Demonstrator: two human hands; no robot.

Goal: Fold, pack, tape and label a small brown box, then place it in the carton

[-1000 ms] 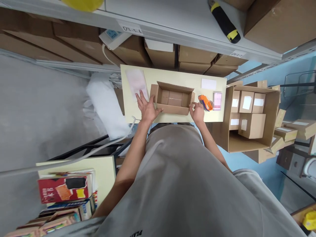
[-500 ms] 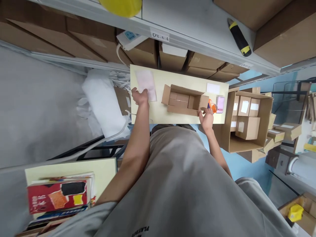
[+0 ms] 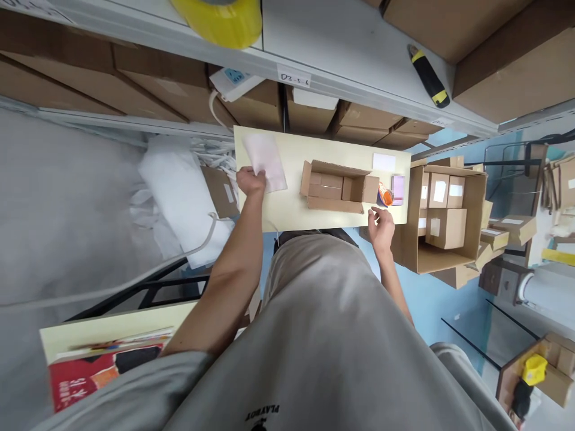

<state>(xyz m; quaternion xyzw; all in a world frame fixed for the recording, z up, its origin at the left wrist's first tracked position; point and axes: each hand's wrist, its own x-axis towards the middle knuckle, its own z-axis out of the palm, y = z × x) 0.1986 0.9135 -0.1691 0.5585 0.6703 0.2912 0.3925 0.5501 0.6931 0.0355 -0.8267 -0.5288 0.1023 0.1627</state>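
My left hand (image 3: pixel 250 181) is closed at the left end of the worktable, its fingers and thumb pinching the lower left edge of a thin pale pinkish sheet (image 3: pixel 268 161). What the sheet is made of I cannot tell. An open cardboard box (image 3: pixel 335 205) lies on the table between my hands, its end flaps folded out. My right hand (image 3: pixel 381 228) hovers by the table's front edge, just off the box's right corner, thumb and fingers apart and holding nothing. Close above it are an orange and purple roll-like item (image 3: pixel 385 195) and a phone-like pink-screened device (image 3: pixel 398 190).
The cream worktable (image 3: pixel 287 218) also bears a white paper (image 3: pixel 384 161). A large carton (image 3: pixel 444 263) with small boxes stands right. Overhead, a shelf (image 3: pixel 323 48) holds yellow tape (image 3: pixel 233 30) and a black-yellow cutter (image 3: pixel 429 76). White wrap (image 3: pixel 173 191) and a cable (image 3: pixel 135 286) lie left.
My right hand has come off the box's right flap and moved slightly toward me. My left hand keeps by the sheet, which has shifted a little against the table. The view has tilted slightly.
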